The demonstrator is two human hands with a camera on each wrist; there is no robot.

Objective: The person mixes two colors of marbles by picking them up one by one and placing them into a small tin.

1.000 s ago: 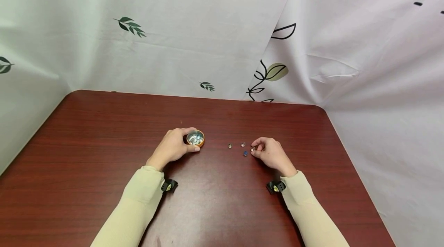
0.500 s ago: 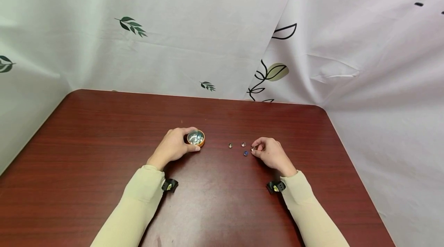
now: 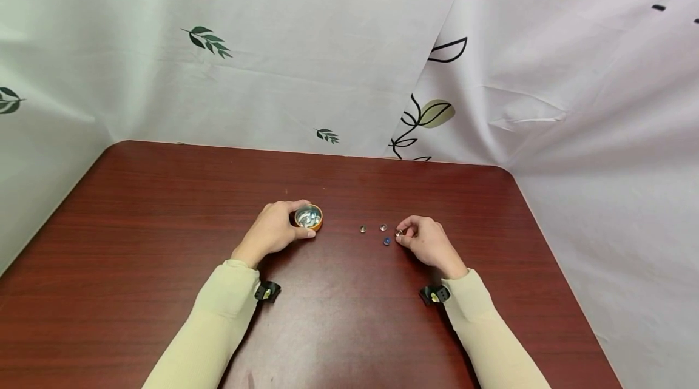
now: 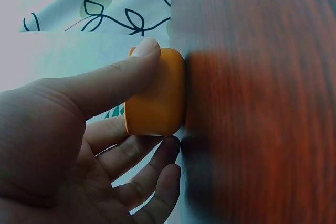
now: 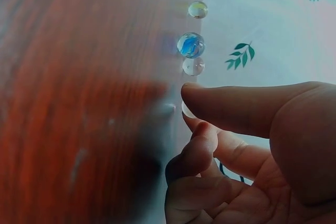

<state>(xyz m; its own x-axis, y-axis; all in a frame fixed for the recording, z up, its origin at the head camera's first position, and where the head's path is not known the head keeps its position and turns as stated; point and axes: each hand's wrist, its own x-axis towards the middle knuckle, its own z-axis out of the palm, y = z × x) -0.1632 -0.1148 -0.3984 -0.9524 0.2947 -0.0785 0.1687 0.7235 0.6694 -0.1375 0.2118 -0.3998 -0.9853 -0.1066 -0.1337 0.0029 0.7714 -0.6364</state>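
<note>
My left hand [image 3: 271,230] grips a small round orange container [image 4: 160,95], thumb on one side and fingers on the other. Shiny clear pieces [image 3: 308,217] lie inside it, too small to tell apart. To the right, my right hand [image 3: 431,244] pinches a clear marble [image 3: 399,233] between thumb and finger, low at the tabletop. Beside those fingertips sit a blue-swirled marble [image 5: 191,45] and another clear marble [image 5: 193,66]. A marble with a yellowish tint [image 5: 198,10] lies farther off, on the side toward the container.
The dark red wooden table [image 3: 338,316] has rounded far corners. Behind it and at both sides hangs a pale cloth [image 3: 306,43] printed with leaves. A small black camera is strapped to each wrist.
</note>
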